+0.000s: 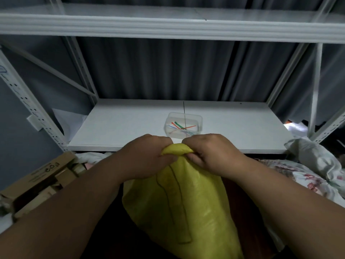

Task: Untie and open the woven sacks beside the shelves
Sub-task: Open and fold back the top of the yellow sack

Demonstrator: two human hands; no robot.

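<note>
Gripping the gathered neck of the yellow sack [179, 199], left hand [147, 156] and right hand [211, 156] each hold a clamped grip on the bunched top, close together. Sack stands low in front of the white shelf [121, 131]. Mouth looks shut; tie not visible, so untying appears unfinished and opening remains. Shelf carries a clear tub [183, 125] of coloured ties. Cardboard boxes [43, 176] left, grey curtain [158, 68] behind.

Two hands, left hand [147, 157] and right hand [211, 154], grip the bunched neck of a yellow woven sack [179, 202] before a white shelf [121, 128] holding a clear tub [183, 124] of coloured ties.
</note>
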